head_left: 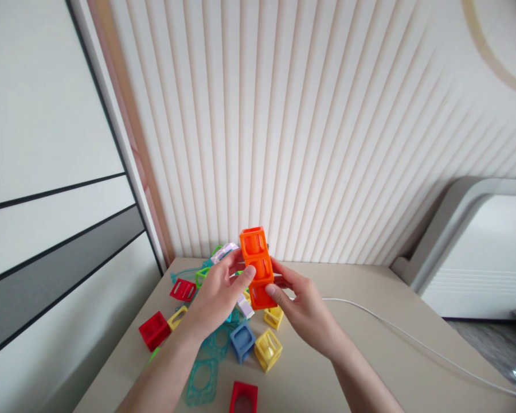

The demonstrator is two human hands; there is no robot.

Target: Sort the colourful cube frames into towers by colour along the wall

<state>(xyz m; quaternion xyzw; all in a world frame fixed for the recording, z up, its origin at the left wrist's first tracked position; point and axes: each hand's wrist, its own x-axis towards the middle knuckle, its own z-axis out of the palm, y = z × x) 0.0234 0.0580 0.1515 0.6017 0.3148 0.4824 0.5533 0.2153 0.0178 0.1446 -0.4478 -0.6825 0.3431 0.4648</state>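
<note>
The left hand (210,297) is holding up an orange stack (258,269) together with the right hand (305,303).

Left of the left fingers (242,280), a red block (153,331) is sitting on the table (404,376), a yellow frame (180,309) is lying beside it and a red panel (183,290) is resting farther back; a teal panel (202,396) is lying nearer the wearer. The left fingers are gripping the stack's middle block, thumb in front. Below the fingers, a blue block (242,342) and a yellow block (268,351) are sitting close together. The right fingers (282,268) are clasping the stack's right side, the thumb pressing the lowest block. Right of them, a white cable (383,320) is trailing away.
</note>
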